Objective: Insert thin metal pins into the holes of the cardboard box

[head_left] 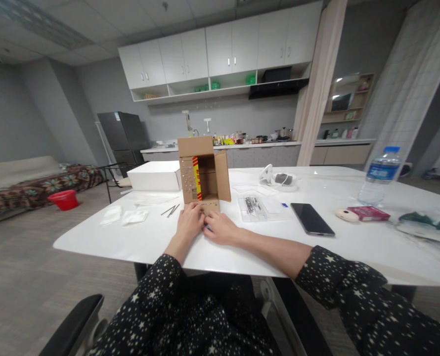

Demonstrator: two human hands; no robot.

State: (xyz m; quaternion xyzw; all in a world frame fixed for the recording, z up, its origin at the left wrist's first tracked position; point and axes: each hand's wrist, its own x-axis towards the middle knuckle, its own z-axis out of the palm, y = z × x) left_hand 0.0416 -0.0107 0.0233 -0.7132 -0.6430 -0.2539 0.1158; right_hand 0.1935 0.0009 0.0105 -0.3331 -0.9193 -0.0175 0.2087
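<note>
An open cardboard box stands upright on the white table in front of me, its opening facing me. Its upper flap is raised, the side flap juts out to the right, and the lower flap points towards me with a row of small dots on it. My left hand touches the left part of that lower flap, fingers bent and closed. Beside it, my right hand is curled at the flap's near edge. The fingertips of both hands nearly meet; anything small between them is hidden.
Tweezers and white tissues lie left, before a white box. To the right are a clear case of small parts, a phone, a magenta packet and a water bottle.
</note>
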